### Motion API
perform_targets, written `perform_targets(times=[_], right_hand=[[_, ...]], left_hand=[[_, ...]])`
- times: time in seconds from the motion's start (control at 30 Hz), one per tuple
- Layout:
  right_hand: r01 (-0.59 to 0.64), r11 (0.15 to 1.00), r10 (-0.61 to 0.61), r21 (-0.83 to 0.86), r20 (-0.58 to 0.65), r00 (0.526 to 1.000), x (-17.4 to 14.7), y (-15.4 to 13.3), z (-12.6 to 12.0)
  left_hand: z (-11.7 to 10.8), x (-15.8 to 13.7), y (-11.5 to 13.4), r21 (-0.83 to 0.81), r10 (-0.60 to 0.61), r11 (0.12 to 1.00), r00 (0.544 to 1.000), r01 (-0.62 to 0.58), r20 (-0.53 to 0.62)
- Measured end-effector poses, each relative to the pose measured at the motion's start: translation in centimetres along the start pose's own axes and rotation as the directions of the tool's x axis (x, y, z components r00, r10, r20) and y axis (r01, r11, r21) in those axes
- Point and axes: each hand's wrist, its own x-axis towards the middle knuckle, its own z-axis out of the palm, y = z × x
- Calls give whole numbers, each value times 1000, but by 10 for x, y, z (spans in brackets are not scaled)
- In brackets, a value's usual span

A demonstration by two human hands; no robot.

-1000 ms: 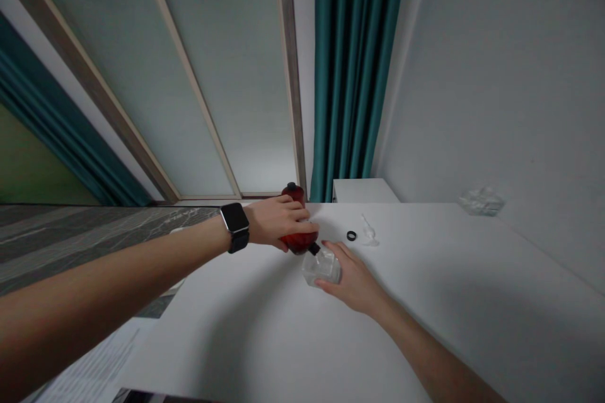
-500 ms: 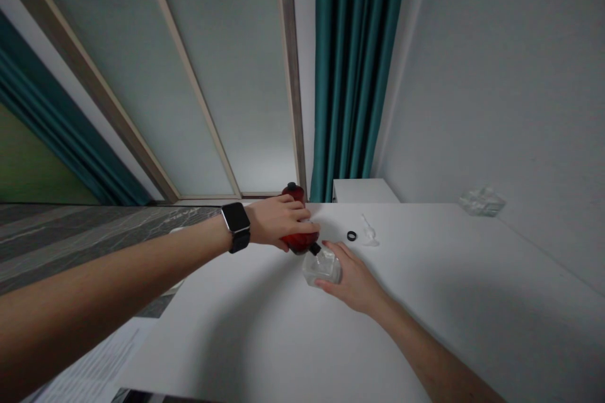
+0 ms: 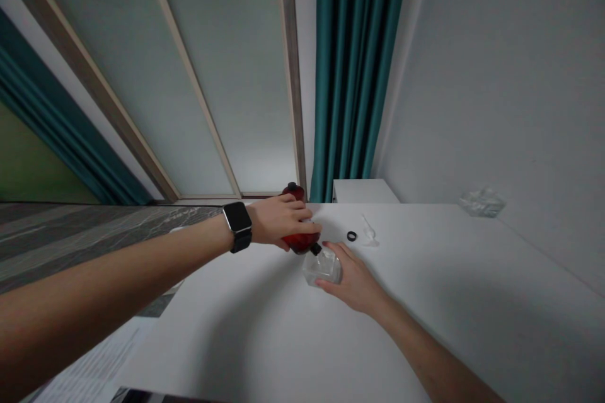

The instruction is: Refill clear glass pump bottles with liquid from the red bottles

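Observation:
My left hand (image 3: 286, 221), with a black watch (image 3: 237, 219) on its wrist, is wrapped round a red translucent bottle (image 3: 300, 243). That bottle is tilted, and its black mouth (image 3: 316, 249) meets the opening of a clear glass bottle (image 3: 321, 269); whether they touch I cannot tell. Fingers and thumb of my right hand (image 3: 352, 280) grip the glass bottle from the right, on the white table. Above my left hand shows a red part with a black top (image 3: 292, 189); my fingers hide whether it belongs to the same bottle. Any liquid flow is too small to see.
A black ring (image 3: 351, 236) and a small clear-white piece (image 3: 370, 234) lie on the white table (image 3: 293, 340) beyond my right hand. A clear glass-like object (image 3: 482, 202) is by the wall at right. Printed paper (image 3: 99, 359) lies lower left. Behind stands a white cabinet (image 3: 362, 190).
Almost nothing differs. My left hand and the red bottle have shifted very slightly to the right; my right hand stays on the glass bottle.

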Motion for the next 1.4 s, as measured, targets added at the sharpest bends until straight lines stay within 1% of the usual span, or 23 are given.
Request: perform_targets(times=[0.1, 0.33, 0.47, 0.6, 0.8, 1.1, 1.23, 1.4], right_hand=[[-1, 1000, 1, 0, -4, 1000, 0, 0, 0], [24, 1000, -24, 5, -21, 999, 0, 2, 1], [2, 1000, -2, -4, -9, 1000, 0, 2, 0], [5, 1000, -5, 11, -6, 1000, 0, 1, 0], [11, 1000, -10, 15, -19, 1000, 1, 2, 1], [6, 1000, -5, 15, -16, 1000, 0, 1, -1], [10, 999, -10, 39, -4, 1000, 1, 5, 0], [23, 998, -23, 55, 9, 1000, 2, 8, -1]], left_hand=[[-1, 0, 0, 9, 9, 1000, 1000, -9, 11], [2, 0, -1, -36, 13, 999, 999, -15, -48], [2, 1, -1, -35, 17, 999, 999, -19, -44], [1, 2, 0, -21, 11, 1000, 1000, -11, -18], [3, 3, -1, -31, 6, 1000, 999, -7, -41], [1, 2, 0, -47, -10, 999, 1000, 10, 2], [6, 0, 0, -100, -17, 995, 1000, 17, 3], [16, -2, 0, -154, -31, 988, 999, 26, -29]])
